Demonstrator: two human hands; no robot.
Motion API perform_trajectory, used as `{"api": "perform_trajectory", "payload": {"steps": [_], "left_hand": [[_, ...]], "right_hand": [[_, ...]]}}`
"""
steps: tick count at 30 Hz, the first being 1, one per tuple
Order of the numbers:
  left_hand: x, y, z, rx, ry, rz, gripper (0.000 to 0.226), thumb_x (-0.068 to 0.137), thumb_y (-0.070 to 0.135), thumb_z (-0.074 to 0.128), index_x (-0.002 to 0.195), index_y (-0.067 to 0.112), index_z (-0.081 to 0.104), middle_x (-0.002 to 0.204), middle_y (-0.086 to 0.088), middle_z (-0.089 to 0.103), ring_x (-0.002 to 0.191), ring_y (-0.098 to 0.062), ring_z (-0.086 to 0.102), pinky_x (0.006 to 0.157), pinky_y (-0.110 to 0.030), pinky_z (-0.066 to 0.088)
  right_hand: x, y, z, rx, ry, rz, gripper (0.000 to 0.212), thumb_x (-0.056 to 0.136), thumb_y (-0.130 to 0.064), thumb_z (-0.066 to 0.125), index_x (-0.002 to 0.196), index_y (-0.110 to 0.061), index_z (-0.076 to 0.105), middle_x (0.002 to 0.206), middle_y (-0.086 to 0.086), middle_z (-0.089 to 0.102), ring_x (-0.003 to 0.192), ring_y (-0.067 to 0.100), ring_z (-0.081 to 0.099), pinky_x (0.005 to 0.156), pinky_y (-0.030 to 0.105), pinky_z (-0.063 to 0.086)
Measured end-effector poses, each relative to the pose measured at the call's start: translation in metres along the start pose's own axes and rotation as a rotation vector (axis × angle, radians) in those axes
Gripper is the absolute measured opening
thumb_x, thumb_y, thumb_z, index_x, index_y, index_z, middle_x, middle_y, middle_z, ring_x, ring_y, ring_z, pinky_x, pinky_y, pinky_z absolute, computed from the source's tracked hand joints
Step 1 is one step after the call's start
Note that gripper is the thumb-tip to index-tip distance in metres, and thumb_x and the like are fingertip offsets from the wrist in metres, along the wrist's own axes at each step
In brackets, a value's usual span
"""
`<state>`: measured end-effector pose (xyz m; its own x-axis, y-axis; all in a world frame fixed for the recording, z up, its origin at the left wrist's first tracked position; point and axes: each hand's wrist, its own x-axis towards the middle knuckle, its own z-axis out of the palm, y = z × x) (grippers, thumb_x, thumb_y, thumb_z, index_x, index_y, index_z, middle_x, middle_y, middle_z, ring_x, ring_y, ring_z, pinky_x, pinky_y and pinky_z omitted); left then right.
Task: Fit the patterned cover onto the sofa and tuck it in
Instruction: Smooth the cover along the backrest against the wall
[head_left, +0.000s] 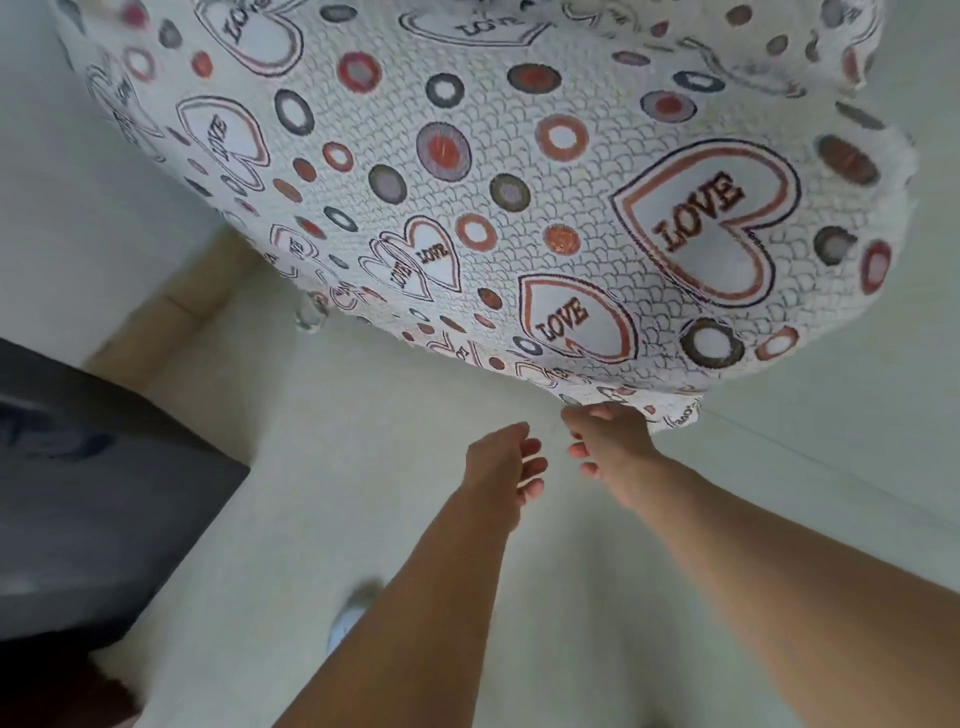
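Note:
A white cover (467, 171) printed with hearts, the word LOVE and coloured rings drapes over the sofa and fills the upper part of the view. The sofa itself is hidden under it, except for a clear leg (310, 317) at the lower left edge. My right hand (610, 441) is at the cover's bottom hem near the floor, thumb and forefinger touching the hem; the grip itself is hard to make out. My left hand (506, 465) hovers just left of it with loosely spread fingers, holding nothing.
Pale floor (363, 493) spreads below the sofa. A dark grey piece of furniture (93, 493) stands at the left. A white wall with a beige skirting board (171, 317) runs behind the sofa's left side. A light shoe (348, 618) shows by my left forearm.

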<state>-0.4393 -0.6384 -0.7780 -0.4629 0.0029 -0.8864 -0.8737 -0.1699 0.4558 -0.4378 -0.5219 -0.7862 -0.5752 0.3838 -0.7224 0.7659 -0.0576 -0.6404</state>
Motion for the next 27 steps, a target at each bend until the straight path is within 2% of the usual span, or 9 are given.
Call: {"api": "perform_trajectory", "payload": {"steps": [3, 7, 10, 15, 18, 20, 22, 24, 27], "left_hand": [[0.007, 0.039, -0.030, -0.003, 0.027, 0.028, 0.008, 0.095, 0.021, 0.054, 0.094, 0.015, 0.059, 0.097, -0.007, 0.067, 0.075, -0.018, 0.060, 0.057, -0.026, 0.044], [0.021, 0.101, -0.069, -0.010, 0.051, 0.081, 0.010, 0.097, 0.021, 0.052, 0.092, 0.016, 0.059, 0.096, -0.006, 0.068, 0.074, -0.018, 0.061, 0.058, -0.027, 0.044], [0.032, 0.146, -0.097, -0.018, 0.059, 0.113, 0.011, 0.097, 0.020, 0.051, 0.091, 0.016, 0.059, 0.094, -0.006, 0.067, 0.073, -0.018, 0.061, 0.058, -0.027, 0.045], [0.055, 0.211, -0.140, -0.023, 0.104, 0.162, 0.009, 0.096, 0.019, 0.052, 0.091, 0.016, 0.058, 0.088, -0.004, 0.065, 0.066, -0.016, 0.060, 0.055, -0.026, 0.043], [0.071, 0.238, -0.161, 0.009, 0.123, 0.173, 0.008, 0.096, 0.021, 0.052, 0.091, 0.017, 0.057, 0.087, -0.003, 0.065, 0.067, -0.015, 0.060, 0.053, -0.023, 0.044], [0.081, 0.251, -0.173, 0.012, 0.147, 0.167, 0.010, 0.096, 0.022, 0.053, 0.090, 0.016, 0.058, 0.091, -0.004, 0.066, 0.070, -0.015, 0.061, 0.053, -0.023, 0.045], [0.089, 0.267, -0.183, -0.021, 0.166, 0.182, 0.012, 0.095, 0.022, 0.053, 0.100, 0.013, 0.061, 0.092, -0.004, 0.066, 0.069, -0.015, 0.059, 0.052, -0.023, 0.045], [0.096, 0.279, -0.188, -0.036, 0.209, 0.237, 0.025, 0.095, 0.023, 0.052, 0.118, 0.016, 0.059, 0.092, -0.002, 0.067, 0.071, -0.015, 0.059, 0.056, -0.023, 0.044], [0.102, 0.307, -0.198, -0.062, 0.337, 0.328, 0.040, 0.096, 0.029, 0.049, 0.136, 0.027, 0.047, 0.110, -0.004, 0.069, 0.100, -0.020, 0.065, 0.078, -0.030, 0.045]], "right_hand": [[0.002, -0.026, 0.034, 0.044, -0.052, -0.037, 0.028, 0.089, -0.033, 0.063, 0.109, -0.014, 0.062, 0.086, 0.001, 0.063, 0.065, 0.014, 0.059, 0.057, 0.025, 0.044], [0.011, -0.066, 0.084, 0.105, -0.066, -0.037, 0.040, 0.089, -0.037, 0.063, 0.120, -0.012, 0.058, 0.091, 0.004, 0.063, 0.063, 0.014, 0.059, 0.056, 0.025, 0.043], [0.017, -0.093, 0.125, 0.169, -0.033, 0.044, 0.036, 0.088, -0.036, 0.064, 0.111, -0.009, 0.059, 0.090, 0.008, 0.060, 0.060, 0.016, 0.057, 0.055, 0.025, 0.042], [0.041, -0.115, 0.168, 0.483, 0.087, 0.220, 0.020, 0.088, -0.027, 0.067, 0.103, -0.016, 0.062, 0.077, 0.005, 0.056, 0.051, 0.014, 0.056, 0.043, 0.019, 0.045], [0.053, -0.116, 0.177, 0.507, 0.141, 0.230, 0.013, 0.090, -0.021, 0.063, 0.081, -0.014, 0.057, 0.085, 0.004, 0.061, 0.036, 0.007, 0.053, 0.043, 0.016, 0.035], [0.054, -0.117, 0.186, 0.461, 0.154, 0.223, 0.011, 0.089, -0.021, 0.063, 0.082, -0.014, 0.058, 0.083, 0.004, 0.065, 0.038, 0.009, 0.052, 0.045, 0.018, 0.032], [0.049, -0.128, 0.207, 0.423, 0.138, 0.211, 0.008, 0.089, -0.020, 0.063, 0.093, -0.014, 0.059, 0.076, 0.003, 0.064, 0.045, 0.013, 0.050, 0.047, 0.020, 0.033], [0.040, -0.149, 0.232, 0.418, 0.045, 0.185, 0.010, 0.092, -0.023, 0.059, 0.097, -0.015, 0.057, 0.078, 0.001, 0.061, 0.051, 0.015, 0.051, 0.050, 0.021, 0.033], [0.021, -0.191, 0.283, 0.424, -0.089, 0.132, 0.025, 0.097, -0.038, 0.049, 0.104, -0.015, 0.055, 0.091, 0.005, 0.061, 0.056, 0.017, 0.056, 0.055, 0.024, 0.036]]}}
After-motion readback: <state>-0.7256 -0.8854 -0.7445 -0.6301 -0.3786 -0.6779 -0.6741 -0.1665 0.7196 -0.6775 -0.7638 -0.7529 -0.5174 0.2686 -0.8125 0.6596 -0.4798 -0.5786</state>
